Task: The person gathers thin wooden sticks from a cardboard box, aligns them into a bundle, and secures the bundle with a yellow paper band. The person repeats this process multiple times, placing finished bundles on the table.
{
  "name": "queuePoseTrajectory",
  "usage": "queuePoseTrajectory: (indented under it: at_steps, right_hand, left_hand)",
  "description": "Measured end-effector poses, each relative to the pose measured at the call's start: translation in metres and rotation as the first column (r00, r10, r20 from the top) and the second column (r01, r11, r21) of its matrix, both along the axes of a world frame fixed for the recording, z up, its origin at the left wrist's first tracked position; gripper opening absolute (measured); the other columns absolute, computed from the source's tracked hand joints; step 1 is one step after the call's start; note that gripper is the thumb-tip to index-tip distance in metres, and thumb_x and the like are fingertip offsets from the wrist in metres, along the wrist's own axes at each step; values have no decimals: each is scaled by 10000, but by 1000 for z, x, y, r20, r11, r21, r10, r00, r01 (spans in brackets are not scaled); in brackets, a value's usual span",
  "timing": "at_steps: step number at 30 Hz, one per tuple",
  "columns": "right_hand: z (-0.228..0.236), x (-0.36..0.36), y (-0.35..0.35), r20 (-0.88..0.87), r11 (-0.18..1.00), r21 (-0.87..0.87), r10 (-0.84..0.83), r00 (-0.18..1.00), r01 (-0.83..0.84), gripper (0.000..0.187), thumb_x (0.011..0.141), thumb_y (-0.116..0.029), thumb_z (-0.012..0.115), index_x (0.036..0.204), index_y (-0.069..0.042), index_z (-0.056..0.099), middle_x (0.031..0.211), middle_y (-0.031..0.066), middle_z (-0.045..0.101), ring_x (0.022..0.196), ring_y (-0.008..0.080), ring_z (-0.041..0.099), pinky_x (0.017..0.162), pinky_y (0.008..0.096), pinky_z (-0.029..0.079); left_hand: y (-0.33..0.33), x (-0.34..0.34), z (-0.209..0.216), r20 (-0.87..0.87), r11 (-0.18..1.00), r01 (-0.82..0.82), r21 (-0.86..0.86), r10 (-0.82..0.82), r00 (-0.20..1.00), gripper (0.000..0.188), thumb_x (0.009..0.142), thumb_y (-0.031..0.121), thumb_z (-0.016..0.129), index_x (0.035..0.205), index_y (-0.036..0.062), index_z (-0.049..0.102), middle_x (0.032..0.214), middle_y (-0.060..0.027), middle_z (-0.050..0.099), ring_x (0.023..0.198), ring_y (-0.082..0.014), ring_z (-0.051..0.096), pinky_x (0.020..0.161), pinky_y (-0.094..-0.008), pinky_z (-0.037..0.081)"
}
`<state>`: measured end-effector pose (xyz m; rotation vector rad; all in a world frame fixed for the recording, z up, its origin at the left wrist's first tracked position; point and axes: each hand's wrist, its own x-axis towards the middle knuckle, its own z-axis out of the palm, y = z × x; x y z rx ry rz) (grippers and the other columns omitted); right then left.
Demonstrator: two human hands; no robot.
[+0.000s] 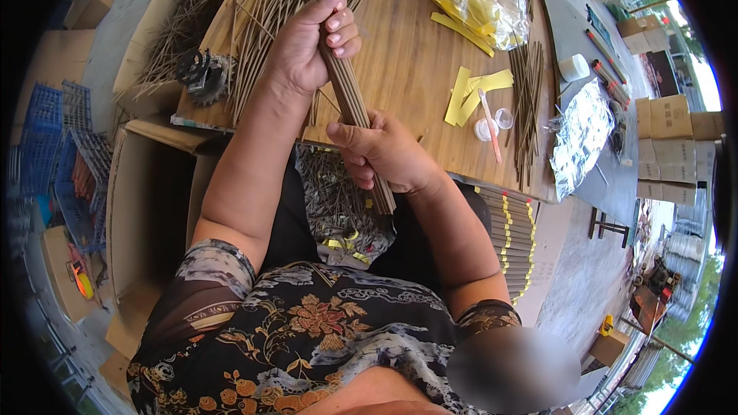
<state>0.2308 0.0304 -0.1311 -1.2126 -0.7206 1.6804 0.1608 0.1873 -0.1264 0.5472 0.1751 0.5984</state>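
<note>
Both my hands hold a tilted bundle of thin brown incense sticks over the near edge of the wooden table. My left hand is wrapped round its upper part, thumb lying along the sticks. Lower down, my right hand grips the bundle near its bottom end, which hangs above my lap. Loose incense sticks lie spread on the table beside my left forearm. A second row of sticks lies at the table's right side. Yellow paper strips rest near an open small jar with a brush across it.
A clear plastic bag with yellow strips sits at the table's far side. Crumpled foil and a white cup are at the right. A dark toothed metal part stands at the left edge. Banded bundles lie in a carton below.
</note>
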Motion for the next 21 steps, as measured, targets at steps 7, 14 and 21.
queuePoseTrajectory:
  at_steps: [7,14,21]
  right_hand:
    - [-17,-10,4,647,987,118,-158,745,107,206,842,-213,529,780,-45,427,509,-4,439,368,91,423,345,251,354]
    - [-12,-1,-10,492,992,125,-48,869,-16,231,860,-242,525,844,-14,488,592,-6,500,494,72,481,458,230,408]
    - [-50,36,-41,660,868,367,-496,565,333,310,880,-286,515,915,17,575,730,49,571,680,88,515,614,241,428]
  left_hand:
    - [-14,7,1,-251,958,-263,112,283,926,254,818,244,609,647,135,456,527,39,442,440,-60,414,400,-195,340]
    - [-44,-2,3,-226,985,-153,76,167,960,302,819,292,603,622,133,437,506,38,411,416,-60,392,385,-198,320]
    - [-32,-16,1,-167,990,-144,7,143,976,327,836,313,576,618,138,406,501,41,394,410,-54,368,379,-197,311]
